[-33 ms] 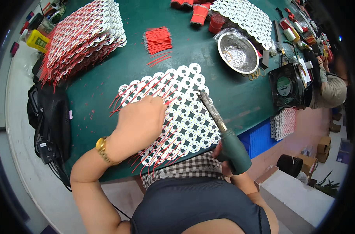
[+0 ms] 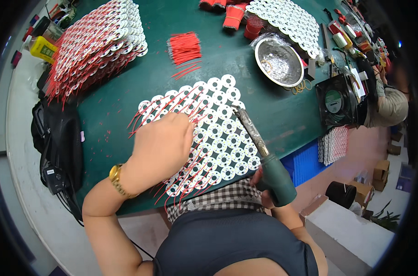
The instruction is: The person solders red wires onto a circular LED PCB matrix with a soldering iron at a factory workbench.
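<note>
Right hand: at the near edge of the green desk, fingers wrapped shut around the dark green handle of a soldering iron; shaft slants up-left, tip resting on the panel near its middle.
Left hand: gold watch at the wrist; lies on the near-left part of the panel, fingertips bunched together at a red wire beside the iron tip; whether they pinch the wire or only press it cannot be told.
Work piece: panel of round white circuit boards, flat on the desk's near middle, its lower corner overhanging the near edge.
Progress, judged: red leads already run across the left and near rows; the right and far discs look bare, so roughly half seems left.
Loose stock: cut red wires, in a bundle beyond the panel, strays scattered between.
Finished-looking stock: stack of wired panels at the far left corner.
Far middle: steel bowl; behind it another bare panel.
Right edge: small black fan, with another person's sleeve just beyond.
Left edge: black bag.
Obstruction: the left hand hides the boards under it.
</note>
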A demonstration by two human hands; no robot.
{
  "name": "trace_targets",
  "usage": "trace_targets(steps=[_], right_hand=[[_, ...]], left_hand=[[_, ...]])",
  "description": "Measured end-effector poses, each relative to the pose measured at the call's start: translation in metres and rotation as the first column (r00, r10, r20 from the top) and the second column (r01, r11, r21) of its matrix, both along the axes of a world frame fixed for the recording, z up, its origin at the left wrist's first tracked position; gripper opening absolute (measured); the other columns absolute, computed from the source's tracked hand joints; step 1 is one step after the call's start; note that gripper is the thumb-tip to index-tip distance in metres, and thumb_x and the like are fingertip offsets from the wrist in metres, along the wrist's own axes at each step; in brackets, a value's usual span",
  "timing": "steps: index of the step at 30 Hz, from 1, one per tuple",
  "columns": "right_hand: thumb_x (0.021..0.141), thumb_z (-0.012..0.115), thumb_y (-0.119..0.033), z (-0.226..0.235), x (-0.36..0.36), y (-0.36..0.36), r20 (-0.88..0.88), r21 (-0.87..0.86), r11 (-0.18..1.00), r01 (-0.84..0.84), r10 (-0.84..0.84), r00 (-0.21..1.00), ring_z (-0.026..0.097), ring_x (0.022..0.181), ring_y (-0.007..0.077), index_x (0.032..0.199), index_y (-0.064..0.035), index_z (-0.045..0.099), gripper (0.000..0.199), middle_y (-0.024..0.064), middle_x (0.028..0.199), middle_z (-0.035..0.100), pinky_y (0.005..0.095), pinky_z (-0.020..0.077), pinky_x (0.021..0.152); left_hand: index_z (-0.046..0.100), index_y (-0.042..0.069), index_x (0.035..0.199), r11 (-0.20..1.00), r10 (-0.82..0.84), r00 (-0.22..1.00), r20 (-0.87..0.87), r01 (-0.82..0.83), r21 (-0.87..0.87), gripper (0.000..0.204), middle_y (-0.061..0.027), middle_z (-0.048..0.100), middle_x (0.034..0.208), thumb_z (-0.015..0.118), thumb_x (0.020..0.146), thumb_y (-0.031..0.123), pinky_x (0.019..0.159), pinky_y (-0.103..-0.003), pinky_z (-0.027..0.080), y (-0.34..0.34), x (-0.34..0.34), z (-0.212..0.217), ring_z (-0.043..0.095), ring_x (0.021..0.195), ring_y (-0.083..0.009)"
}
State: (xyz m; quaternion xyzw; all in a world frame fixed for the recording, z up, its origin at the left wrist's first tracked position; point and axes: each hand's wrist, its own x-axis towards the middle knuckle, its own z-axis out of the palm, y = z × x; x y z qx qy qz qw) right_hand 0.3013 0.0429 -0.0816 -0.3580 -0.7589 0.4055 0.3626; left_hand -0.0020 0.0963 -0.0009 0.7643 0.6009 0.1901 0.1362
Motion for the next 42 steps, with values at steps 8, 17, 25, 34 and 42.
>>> trace_targets(steps=[8,17,25,34,42], right_hand=[[0.086,0.063,-0.049,-0.007,0.001,-0.005,-0.114,-0.212,0.977,0.004,-0.029,0.993,0.057,0.065,0.0153,0.128,0.0026,0.050,0.067,0.0075,0.080,0.059,0.0290,0.0486,0.062],[0.085,0.065,-0.048,-0.002,-0.004,0.000,-0.070,-0.108,0.994,0.006,-0.013,0.997,0.060,0.064,0.0137,0.126,0.0047,0.053,0.068,0.0063,0.074,0.063,0.0271,0.0472,0.061],[0.076,0.071,-0.038,0.000,-0.003,-0.003,-0.006,-0.110,0.993,0.031,-0.032,0.999,0.069,0.075,0.0248,0.115,0.0069,0.060,0.061,0.0122,0.093,0.069,0.0312,0.0547,0.069],[0.075,0.071,-0.034,0.011,-0.008,0.008,0.048,0.026,0.998,-0.048,0.047,0.998,0.068,0.071,0.0246,0.107,0.0033,0.064,0.050,0.0109,0.091,0.068,0.0304,0.0534,0.065],[0.074,0.073,-0.031,0.015,-0.011,0.013,0.103,0.156,0.983,-0.092,0.076,0.992,0.063,0.064,0.0207,0.099,-0.0040,0.067,0.038,0.0061,0.084,0.064,0.0302,0.0503,0.057]], left_hand=[[0.050,0.002,0.075,0.999,-0.044,0.987,0.155,0.044,-0.001,0.021,-0.0153,0.051,0.067,0.054,0.093,0.013,0.052,-0.044,0.041,0.007,0.012,-0.032,0.053,0.058,-0.0350],[0.051,0.003,0.076,0.996,-0.072,0.996,0.050,0.074,-0.044,0.022,-0.0142,0.053,0.067,0.052,0.094,0.016,0.052,-0.045,0.043,0.012,0.014,-0.037,0.055,0.060,-0.0350],[0.052,0.003,0.077,0.996,-0.082,0.995,0.048,0.084,-0.040,0.021,-0.0139,0.053,0.068,0.052,0.093,0.016,0.052,-0.045,0.043,0.012,0.013,-0.038,0.056,0.061,-0.0342],[0.051,0.003,0.077,0.997,-0.075,0.997,0.021,0.076,-0.030,0.019,-0.0141,0.053,0.069,0.054,0.092,0.014,0.052,-0.045,0.043,0.012,0.014,-0.038,0.056,0.060,-0.0341],[0.050,0.004,0.076,0.996,-0.078,0.997,0.006,0.078,-0.034,0.020,-0.0139,0.053,0.069,0.054,0.092,0.014,0.052,-0.044,0.042,0.012,0.014,-0.038,0.056,0.061,-0.0339]])
